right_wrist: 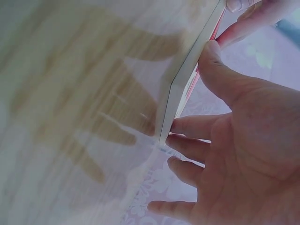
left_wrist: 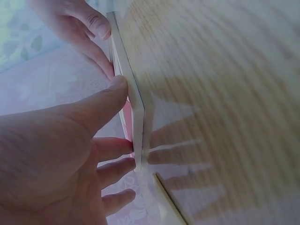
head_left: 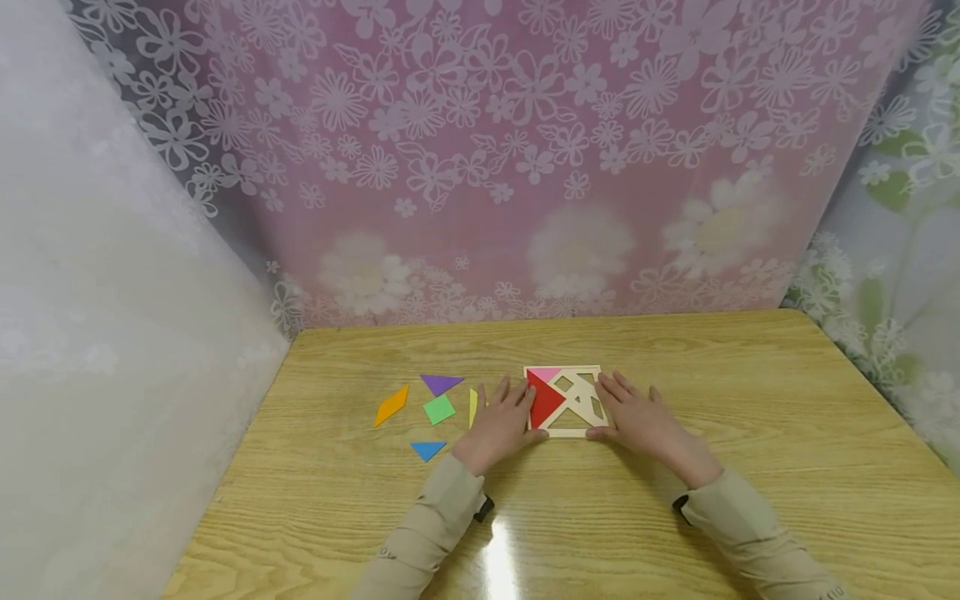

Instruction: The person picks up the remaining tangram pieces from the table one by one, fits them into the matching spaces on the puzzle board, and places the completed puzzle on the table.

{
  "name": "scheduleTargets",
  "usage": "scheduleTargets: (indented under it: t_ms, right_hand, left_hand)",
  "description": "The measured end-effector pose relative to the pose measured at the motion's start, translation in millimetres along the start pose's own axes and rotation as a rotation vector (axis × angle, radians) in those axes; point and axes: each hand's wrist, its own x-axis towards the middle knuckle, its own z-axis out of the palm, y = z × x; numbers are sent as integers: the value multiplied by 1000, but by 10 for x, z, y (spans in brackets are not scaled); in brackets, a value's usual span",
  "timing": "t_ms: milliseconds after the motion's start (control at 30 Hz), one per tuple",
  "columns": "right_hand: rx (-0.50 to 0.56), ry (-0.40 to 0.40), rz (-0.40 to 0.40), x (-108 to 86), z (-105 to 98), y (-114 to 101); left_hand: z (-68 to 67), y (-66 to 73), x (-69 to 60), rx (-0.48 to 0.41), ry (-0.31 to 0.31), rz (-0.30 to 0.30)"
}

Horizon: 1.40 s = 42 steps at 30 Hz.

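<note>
A wooden tangram board (head_left: 567, 433) lies on the table between both hands. A large red triangle (head_left: 545, 402) and a pink triangle (head_left: 542, 374) sit in its left part; cut-out openings show on the right. My left hand (head_left: 497, 422) rests against the board's left side, thumb at the near edge, fingers spread and touching. On the opposite side, my right hand (head_left: 639, 418) touches the board's right edge, its fingers likewise extended. Both wrist views show the board's pale edge (left_wrist: 137, 119) against the thumbs and fingertips. Beside the left hand, a yellow piece (head_left: 473, 407) is partly hidden.
Left of the board lie a purple triangle (head_left: 441, 383), a green square (head_left: 439, 409), an orange parallelogram (head_left: 392, 407) and a blue triangle (head_left: 428, 451). The wooden table (head_left: 750, 375) meets a flowered pink curtain (head_left: 480, 208) at the back.
</note>
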Motion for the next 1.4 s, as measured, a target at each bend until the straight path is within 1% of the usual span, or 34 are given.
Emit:
scheduleTargets:
  t_ms: [233,400,533,733,967,1133,1400]
  right_hand:
    - [41,-32,41,-53,-28,-112]
    - [49,-23,53,-74,-14,-150]
    - [45,-14,48,-89,-20,-172]
    - [36,-25,52,-107,-15,-218]
    - [32,-28,45,-136,-2,-256]
    - [20,-24,33,-151,10,-272]
    - [16,-1,9,-167,42,-310]
  left_hand:
    - [28,-35,-70,4,9,15]
    - [46,-52,-99,15,16,13]
    - [42,-51,-132,14,13,11]
    - [59,-66,-169,-6,23,11]
    - [10,-56,-252,-17,18,6]
    - [28,-69,-292,-6,23,5]
    - [38,-82,-365,22,48,16]
